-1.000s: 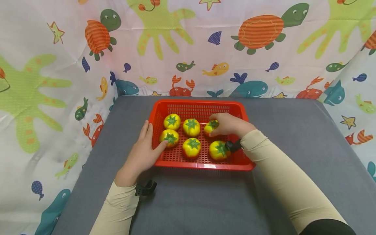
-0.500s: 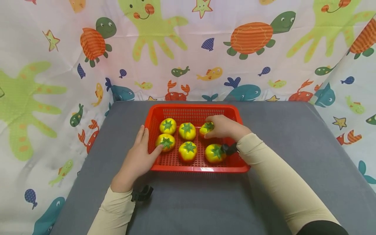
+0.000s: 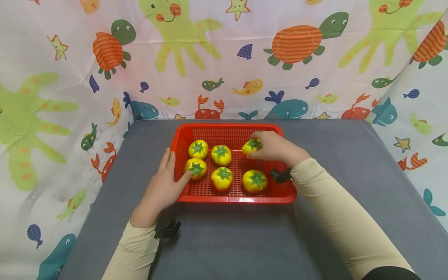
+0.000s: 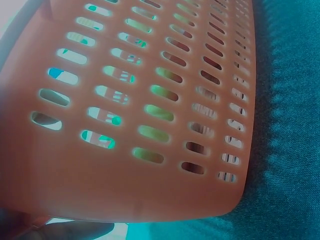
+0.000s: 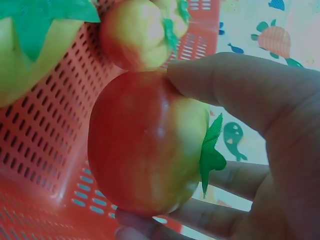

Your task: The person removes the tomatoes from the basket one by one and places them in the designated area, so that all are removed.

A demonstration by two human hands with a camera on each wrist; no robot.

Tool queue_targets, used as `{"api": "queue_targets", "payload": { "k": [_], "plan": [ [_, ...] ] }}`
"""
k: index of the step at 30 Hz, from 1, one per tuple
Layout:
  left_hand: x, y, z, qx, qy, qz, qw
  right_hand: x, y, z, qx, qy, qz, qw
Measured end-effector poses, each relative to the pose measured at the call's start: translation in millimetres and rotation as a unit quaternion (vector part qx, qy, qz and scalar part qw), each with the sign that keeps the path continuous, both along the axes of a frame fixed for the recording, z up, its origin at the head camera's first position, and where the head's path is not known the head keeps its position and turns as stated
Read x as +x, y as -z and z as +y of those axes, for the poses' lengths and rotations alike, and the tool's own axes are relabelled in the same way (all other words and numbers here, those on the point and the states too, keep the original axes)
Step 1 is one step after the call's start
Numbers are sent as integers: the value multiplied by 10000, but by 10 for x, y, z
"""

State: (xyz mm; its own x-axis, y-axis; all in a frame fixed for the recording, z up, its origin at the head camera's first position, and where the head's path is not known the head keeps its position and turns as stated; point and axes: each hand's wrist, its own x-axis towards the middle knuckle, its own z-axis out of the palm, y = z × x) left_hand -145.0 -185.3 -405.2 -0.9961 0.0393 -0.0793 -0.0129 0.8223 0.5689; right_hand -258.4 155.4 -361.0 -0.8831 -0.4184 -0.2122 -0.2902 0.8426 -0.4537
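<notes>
A red plastic basket (image 3: 234, 200) with slotted walls stands on the grey table, holding several yellow-and-red toy tomatoes with green star-shaped leaves. My right hand (image 3: 276, 147) grips one toy tomato (image 3: 250, 147) at the basket's back right, thumb and fingers around its sides; in the right wrist view this toy tomato (image 5: 145, 145) appears raised off the basket floor. Another toy tomato (image 3: 254, 181) lies in front of that hand. My left hand (image 3: 162, 184) holds the basket's left wall, fingers outside and thumb over the rim, close to the front-left toy tomato (image 3: 196, 168).
The grey table (image 3: 238, 241) extends in front of the basket and to both sides. A curtain (image 3: 224, 58) printed with sea animals hangs behind and at the sides. The left wrist view mostly shows the basket's outer wall (image 4: 100, 175).
My right hand has moved up and to the right with the gripped toy tomato, away from the front-right one. The left hand stays on the basket wall. The head view has shifted slightly.
</notes>
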Motion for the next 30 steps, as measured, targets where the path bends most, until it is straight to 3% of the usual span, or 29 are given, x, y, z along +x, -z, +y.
{"api": "queue_targets", "payload": {
  "k": [7, 15, 30],
  "plan": [
    [1, 21, -9, 60, -8, 20, 10000, 47, -121, 65, -239, 96, 93, 9996],
    [2, 21, -6, -129, 65, 15, 9999, 97, -277, 178, -109, 261, 300, 9992],
    [-6, -4, -7, -78, 91, -7, 9999, 157, -425, 470, -180, 553, 463, 9972]
  ]
}}
